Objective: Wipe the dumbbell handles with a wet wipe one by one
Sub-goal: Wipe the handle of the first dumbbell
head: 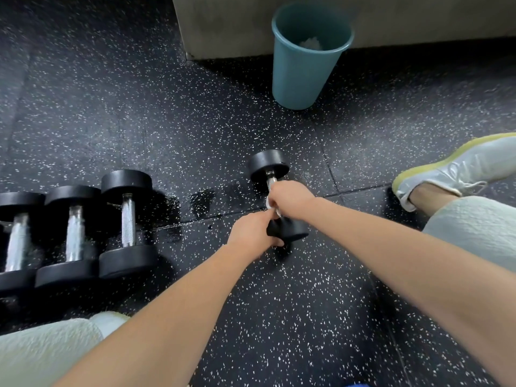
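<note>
The right hand (290, 198) is curled round the handle (271, 178) of a dumbbell (268, 162), with a white wet wipe (269, 204) bunched between the fingers and the metal. The left hand (251, 234) grips the near weight head and steadies it. This dumbbell lies on the speckled floor (195, 121), below a teal bin (301, 74) in the picture, on the person's side of it. Its far head points roughly toward the bin.

Well to the left of the bin, and nearer the person than it, three more dumbbells (127, 222) lie side by side in a row with their handles bare. Dark wet patches mark the floor between that row and the one being held. Something white and crumpled (310, 43) sits inside the bin; it could be used wipes, though that is not certain.

The task looks to be mid-way, with one handle under the wipe now. Whether the row of three is already wiped or still waiting cannot be told from their look alone.
</note>
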